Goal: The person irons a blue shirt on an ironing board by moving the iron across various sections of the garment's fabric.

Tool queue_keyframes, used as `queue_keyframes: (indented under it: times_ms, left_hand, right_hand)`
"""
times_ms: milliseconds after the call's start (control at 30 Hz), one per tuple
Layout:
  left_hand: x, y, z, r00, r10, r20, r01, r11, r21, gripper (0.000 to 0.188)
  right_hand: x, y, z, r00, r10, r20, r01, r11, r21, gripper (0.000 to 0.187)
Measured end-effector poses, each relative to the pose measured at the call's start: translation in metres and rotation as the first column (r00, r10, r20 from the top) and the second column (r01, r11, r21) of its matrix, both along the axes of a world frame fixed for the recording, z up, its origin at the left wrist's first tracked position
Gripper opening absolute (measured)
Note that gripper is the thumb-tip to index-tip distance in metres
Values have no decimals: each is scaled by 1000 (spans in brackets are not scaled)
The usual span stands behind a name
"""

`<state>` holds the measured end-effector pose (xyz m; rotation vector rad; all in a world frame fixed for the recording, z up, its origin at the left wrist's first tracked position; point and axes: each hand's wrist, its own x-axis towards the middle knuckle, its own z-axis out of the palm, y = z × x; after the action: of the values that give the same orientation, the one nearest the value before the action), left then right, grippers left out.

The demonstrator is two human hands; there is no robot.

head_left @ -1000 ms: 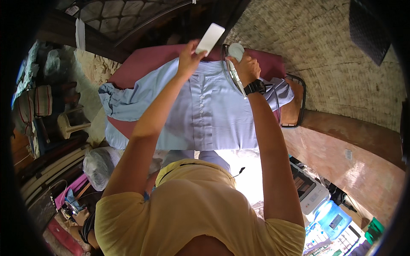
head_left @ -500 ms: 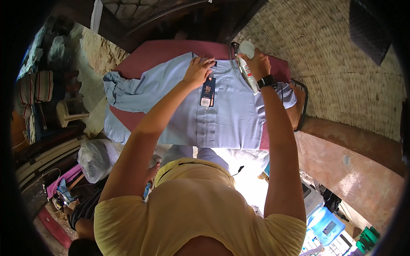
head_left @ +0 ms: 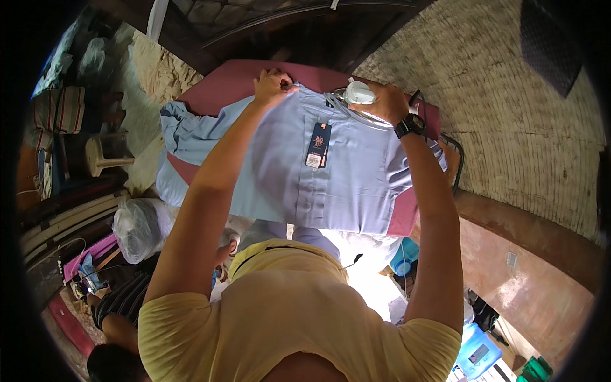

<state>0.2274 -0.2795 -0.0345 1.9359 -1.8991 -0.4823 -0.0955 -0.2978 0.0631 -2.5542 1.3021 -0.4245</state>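
A light blue shirt [head_left: 267, 172] with a dark hang tag [head_left: 316, 146] on its front lies spread over a maroon-covered ironing board [head_left: 223, 79]. My left hand [head_left: 273, 89] is at the shirt's far edge, left of the collar, its fingers closed on the cloth there. On the far right part of the shirt, my right hand [head_left: 386, 105] grips a white clothes iron [head_left: 361, 93]. The hand hides much of the iron's body. A pale cord [head_left: 340, 105] loops beside the iron, near the collar.
A dark metal frame [head_left: 457, 162] juts from the board's right end. Beyond the board stands a dark gate [head_left: 280, 38]. At left are a stool [head_left: 108, 155] and a plastic bag [head_left: 137, 229]. Another person [head_left: 121, 325] sits low at the left, close to my arm.
My left hand has moved left from the collar to the shirt's far edge. My right hand has turned the iron, with its cord now swung over the collar area.
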Motion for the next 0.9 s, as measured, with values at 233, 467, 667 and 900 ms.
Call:
queue_keyframes:
  times_ms: [233,467,667,900]
  left_hand:
    - [1,1,-14,993,48,-108,-62,989,-131,28]
    - [4,1,-18,971,50,-232,-84,987,-139,25]
    - [3,2,-14,975,51,-215,-84,986,-143,24]
    - [22,2,-16,908,3,-419,-28,998,-53,32]
  right_hand:
    - [13,-15,1,994,61,-95,-64,997,-32,62]
    - [35,-24,-3,985,85,-150,-94,994,-58,63]
    - [52,-28,-3,981,113,-155,-126,989,-78,64]
    - [75,-32,3,987,86,-136,-94,994,-60,64]
